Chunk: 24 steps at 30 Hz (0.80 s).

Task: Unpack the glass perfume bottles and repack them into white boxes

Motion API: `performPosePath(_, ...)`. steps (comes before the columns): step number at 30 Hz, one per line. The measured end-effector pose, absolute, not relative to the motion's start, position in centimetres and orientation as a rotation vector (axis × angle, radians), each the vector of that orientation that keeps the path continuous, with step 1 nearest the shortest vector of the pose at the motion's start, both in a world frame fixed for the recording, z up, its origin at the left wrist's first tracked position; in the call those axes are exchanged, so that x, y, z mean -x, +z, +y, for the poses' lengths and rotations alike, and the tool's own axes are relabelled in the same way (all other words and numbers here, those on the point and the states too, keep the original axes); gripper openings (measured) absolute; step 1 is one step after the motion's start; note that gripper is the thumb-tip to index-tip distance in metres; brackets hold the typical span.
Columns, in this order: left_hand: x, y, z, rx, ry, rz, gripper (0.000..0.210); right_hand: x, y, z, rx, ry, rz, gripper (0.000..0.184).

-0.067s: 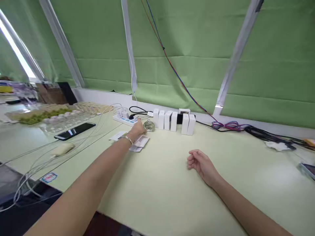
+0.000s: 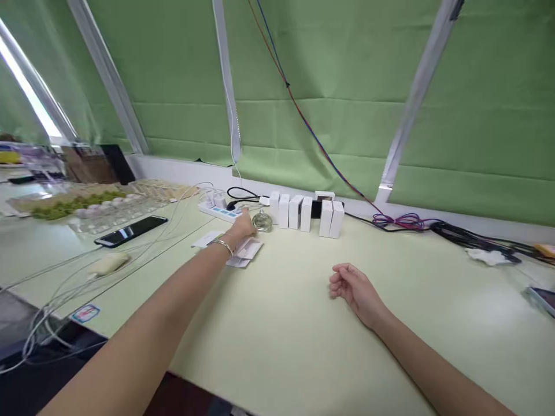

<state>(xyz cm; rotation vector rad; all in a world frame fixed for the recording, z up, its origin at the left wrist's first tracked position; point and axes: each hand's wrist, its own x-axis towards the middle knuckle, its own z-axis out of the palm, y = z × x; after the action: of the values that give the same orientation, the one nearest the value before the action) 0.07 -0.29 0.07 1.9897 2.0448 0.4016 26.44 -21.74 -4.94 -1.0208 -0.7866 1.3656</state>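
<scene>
My left hand (image 2: pixel 243 225) is stretched far forward over some white papers (image 2: pixel 249 248), a bracelet on its wrist. Its fingers point away from me, so their grip is hidden. Close to its right side stands a round clear glass bottle (image 2: pixel 262 221), and just behind it lies a white power strip (image 2: pixel 225 214) with plugs in it. I cannot tell whether the fingers touch either one. My right hand (image 2: pixel 358 292) rests on its side on the pale table (image 2: pixel 281 329), fingers curled in loosely around nothing. Several upright white boxes (image 2: pixel 306 214) line the back.
A black phone (image 2: pixel 131 231) and a cream-coloured block (image 2: pixel 109 264) lie at left among white cables (image 2: pixel 54 306). Egg-like items in clear trays (image 2: pixel 117 211) sit farther back. Dark cables (image 2: pixel 468 236) run along the back right, and another device (image 2: pixel 541 300) lies at the right edge.
</scene>
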Motion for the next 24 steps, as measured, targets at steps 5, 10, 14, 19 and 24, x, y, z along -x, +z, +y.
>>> performPosePath(5, 1.3, 0.6, 0.0, -1.994, 0.32, 1.965, 0.036, -26.5, -4.9, -21.6, 1.024, 1.368, -0.786, 0.038)
performPosePath(10, 3.2, 1.3, 1.5, -1.962, 0.217, 1.975, 0.034, -26.6, -5.0, -21.7, 1.026, 1.372, -0.791, 0.033)
performPosePath(14, 3.7, 1.1, 2.0, -1.981, 0.218, 1.991, 0.032, -26.6, -5.0, -21.6, 1.027, 1.37, -0.799, 0.032)
performPosePath(19, 3.0, 1.2, 1.5, -2.121, 0.334, 1.897, 0.038, -26.5, -5.0, -21.6, 1.033, 1.369, -0.807, 0.031)
performPosePath(24, 0.9, 2.4, 1.9, -2.353, 0.409, 1.659, 0.035, -26.5, -5.0, -21.7, 1.04, 1.365, -0.808, 0.032)
